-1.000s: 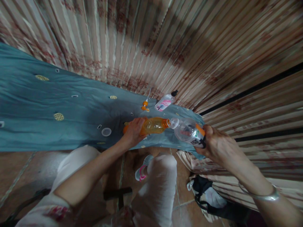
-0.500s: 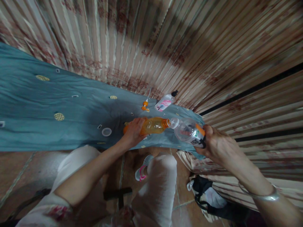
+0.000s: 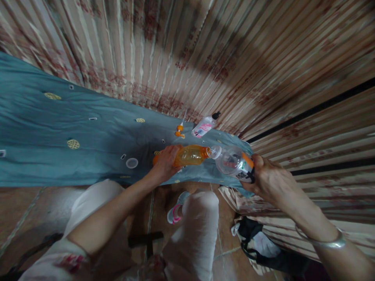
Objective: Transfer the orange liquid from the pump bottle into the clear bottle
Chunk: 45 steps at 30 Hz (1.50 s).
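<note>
We see dim light, a broad soft shadow across the curtain (image 3: 140,50), glints on the orange bottle (image 3: 190,155) and stretched edges.

The orange bottle (image 3: 191,155) has open teal cloth (image 3: 105,134) to its left, save a flat disc (image 3: 131,163); a clear bottle (image 3: 230,159) blocks its right, a pump head (image 3: 179,130) and pink-labelled bottle (image 3: 203,127) its far side.

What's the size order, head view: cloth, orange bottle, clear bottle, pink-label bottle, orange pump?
Largest to smallest:
1. Cloth
2. Orange bottle and clear bottle: too close to rank, each partly covered by the hand holding it
3. Pink-label bottle
4. Orange pump
</note>
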Tool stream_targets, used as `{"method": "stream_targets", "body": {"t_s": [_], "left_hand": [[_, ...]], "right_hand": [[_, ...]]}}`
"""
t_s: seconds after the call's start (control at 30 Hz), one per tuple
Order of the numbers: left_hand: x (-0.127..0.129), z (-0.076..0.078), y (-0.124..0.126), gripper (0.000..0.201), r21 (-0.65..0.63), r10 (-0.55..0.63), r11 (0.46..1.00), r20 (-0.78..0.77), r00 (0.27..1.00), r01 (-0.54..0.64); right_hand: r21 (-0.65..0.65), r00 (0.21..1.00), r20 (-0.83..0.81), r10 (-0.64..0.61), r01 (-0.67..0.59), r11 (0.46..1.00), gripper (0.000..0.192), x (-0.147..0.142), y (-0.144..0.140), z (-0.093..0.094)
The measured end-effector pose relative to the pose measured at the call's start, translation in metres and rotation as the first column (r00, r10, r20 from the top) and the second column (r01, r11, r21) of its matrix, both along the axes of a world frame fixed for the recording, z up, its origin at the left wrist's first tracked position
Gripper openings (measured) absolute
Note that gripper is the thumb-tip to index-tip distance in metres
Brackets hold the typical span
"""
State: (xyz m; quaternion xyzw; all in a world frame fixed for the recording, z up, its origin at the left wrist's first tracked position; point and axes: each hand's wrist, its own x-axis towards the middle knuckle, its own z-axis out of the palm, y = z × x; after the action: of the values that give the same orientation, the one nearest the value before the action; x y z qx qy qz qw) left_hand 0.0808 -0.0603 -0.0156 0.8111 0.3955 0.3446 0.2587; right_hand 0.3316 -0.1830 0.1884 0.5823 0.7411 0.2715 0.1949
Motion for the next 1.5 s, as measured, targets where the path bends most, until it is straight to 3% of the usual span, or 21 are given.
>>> {"method": "stream_targets", "body": {"t_s": [0.27,0.67,1.5], "left_hand": [[-0.0008,0.0043,-0.0001,0.066,-0.023,-0.007,1.000,-0.011,1.000,0.006],[-0.0009,-0.0012,0.0008,0.064,0.010,-0.015,1.000,0.012,1.000,0.015],[-0.0009,0.0037,-0.0005,0.066,-0.029,0.002,1.000,-0.022,1.000,-0.003]], "right_hand": [[0.003,1.000,0.014,0.015,-0.015,1.000,0.023,0.0010,-0.0006,-0.0004],[0.020,0.998,0.029,0.062,-0.063,0.998,0.024,0.0012,0.0001,0.0000],[0.002,0.999,0.041,0.020,-0.020,1.000,0.022,-0.0020,-0.0010,0.0018]]}}
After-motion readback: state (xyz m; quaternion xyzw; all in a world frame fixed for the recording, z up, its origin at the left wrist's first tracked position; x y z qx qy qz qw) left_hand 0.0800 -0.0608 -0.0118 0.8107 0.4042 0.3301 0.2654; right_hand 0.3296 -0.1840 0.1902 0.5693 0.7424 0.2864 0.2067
